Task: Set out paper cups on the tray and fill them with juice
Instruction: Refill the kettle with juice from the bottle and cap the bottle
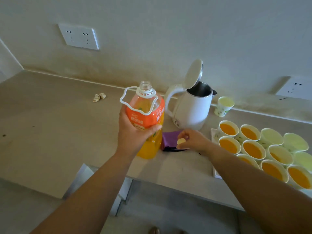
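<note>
Beige worktop (50, 132) carries it all: the left hand (133, 132) is wrapped around the uncapped juice bottle (146, 112), the right hand (194, 141) pinches a small yellow cap (181, 141) just beside, and the paper cups (252, 149) on the tray (215, 173) sit rightward, some unfilled, so a careless tilt could slop juice.

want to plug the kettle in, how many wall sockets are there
2: one wall socket upper left, another at right beyond the kettle. More may be out of frame.
</note>
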`<action>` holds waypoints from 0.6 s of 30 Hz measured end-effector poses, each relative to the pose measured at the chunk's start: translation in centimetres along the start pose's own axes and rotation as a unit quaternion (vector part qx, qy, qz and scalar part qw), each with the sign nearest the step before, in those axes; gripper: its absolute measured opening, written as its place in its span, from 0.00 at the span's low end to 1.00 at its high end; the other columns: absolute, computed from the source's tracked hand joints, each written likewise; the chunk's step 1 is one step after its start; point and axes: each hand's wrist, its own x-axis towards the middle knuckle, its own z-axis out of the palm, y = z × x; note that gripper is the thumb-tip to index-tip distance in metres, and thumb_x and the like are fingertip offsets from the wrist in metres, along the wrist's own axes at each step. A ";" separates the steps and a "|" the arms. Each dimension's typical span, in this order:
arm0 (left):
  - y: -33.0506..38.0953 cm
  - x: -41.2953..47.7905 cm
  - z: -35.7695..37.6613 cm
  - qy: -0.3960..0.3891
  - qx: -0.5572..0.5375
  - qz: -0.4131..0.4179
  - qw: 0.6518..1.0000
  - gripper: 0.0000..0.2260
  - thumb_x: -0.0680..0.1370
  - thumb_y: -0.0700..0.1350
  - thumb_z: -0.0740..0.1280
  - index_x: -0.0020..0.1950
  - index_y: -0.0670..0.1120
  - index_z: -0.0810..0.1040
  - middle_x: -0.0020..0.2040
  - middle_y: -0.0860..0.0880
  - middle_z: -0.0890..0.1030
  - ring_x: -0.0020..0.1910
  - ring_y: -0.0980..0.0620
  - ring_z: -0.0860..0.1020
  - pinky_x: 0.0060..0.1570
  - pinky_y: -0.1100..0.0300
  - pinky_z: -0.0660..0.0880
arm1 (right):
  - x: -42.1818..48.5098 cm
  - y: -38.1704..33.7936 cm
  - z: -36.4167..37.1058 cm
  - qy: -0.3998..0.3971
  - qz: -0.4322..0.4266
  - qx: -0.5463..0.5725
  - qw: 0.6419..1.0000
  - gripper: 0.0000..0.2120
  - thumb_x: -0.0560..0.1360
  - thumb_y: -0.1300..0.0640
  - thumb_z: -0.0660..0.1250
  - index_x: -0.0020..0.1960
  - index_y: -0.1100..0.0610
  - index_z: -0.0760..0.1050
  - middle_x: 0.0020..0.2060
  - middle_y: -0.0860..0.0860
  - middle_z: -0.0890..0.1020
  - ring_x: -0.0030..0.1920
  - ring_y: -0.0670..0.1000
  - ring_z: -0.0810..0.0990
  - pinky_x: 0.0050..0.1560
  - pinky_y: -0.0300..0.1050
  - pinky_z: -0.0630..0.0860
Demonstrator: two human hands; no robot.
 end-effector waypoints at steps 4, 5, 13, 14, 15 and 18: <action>-0.2 -0.1 -0.1 -0.011 0.020 -0.004 1.000 0.46 0.52 0.59 0.79 0.64 0.59 0.60 0.61 0.58 0.72 0.59 0.60 0.74 0.54 0.66 0.72 | 0.4 3.3 4.0 0.013 0.019 -0.052 0.998 0.20 0.68 0.58 0.76 0.57 0.57 0.76 0.49 0.50 0.78 0.49 0.50 0.77 0.46 0.40 0.73; -0.3 -0.1 -0.2 -0.011 0.024 -0.003 1.000 0.46 0.52 0.60 0.78 0.64 0.58 0.61 0.61 0.57 0.73 0.60 0.59 0.74 0.54 0.66 0.72 | 0.4 3.5 4.8 0.008 0.009 -0.063 0.998 0.21 0.68 0.56 0.77 0.58 0.56 0.76 0.49 0.50 0.79 0.48 0.49 0.76 0.45 0.39 0.71; 0.0 -0.3 -0.3 -0.012 0.041 0.000 0.999 0.43 0.57 0.52 0.82 0.64 0.56 0.61 0.60 0.57 0.72 0.58 0.59 0.75 0.51 0.71 0.71 | 0.0 3.3 7.1 -0.011 -0.030 -0.192 0.981 0.22 0.69 0.50 0.74 0.61 0.46 0.75 0.57 0.50 0.75 0.60 0.51 0.71 0.54 0.42 0.70; 0.1 -0.3 -0.3 -0.010 0.045 0.000 0.999 0.42 0.59 0.49 0.82 0.64 0.55 0.61 0.60 0.57 0.72 0.58 0.58 0.75 0.50 0.72 0.70 | -0.2 3.2 6.9 -0.012 -0.037 -0.192 0.981 0.21 0.69 0.51 0.74 0.62 0.47 0.75 0.58 0.49 0.76 0.61 0.49 0.70 0.55 0.42 0.69; 0.1 -0.3 -0.3 -0.009 0.048 0.001 0.999 0.41 0.60 0.48 0.82 0.65 0.55 0.61 0.60 0.57 0.72 0.57 0.58 0.75 0.50 0.72 0.70 | -0.5 3.0 6.7 -0.002 -0.049 -0.189 0.981 0.20 0.70 0.52 0.73 0.61 0.47 0.75 0.58 0.47 0.77 0.61 0.48 0.71 0.55 0.41 0.69; 0.6 -0.6 -0.4 -0.005 0.058 0.001 0.998 0.40 0.60 0.49 0.82 0.64 0.55 0.62 0.59 0.57 0.73 0.57 0.58 0.75 0.49 0.72 0.71 | -1.9 1.4 5.9 0.079 -0.091 -0.125 0.985 0.16 0.72 0.54 0.72 0.59 0.52 0.77 0.54 0.46 0.79 0.51 0.44 0.73 0.53 0.39 0.71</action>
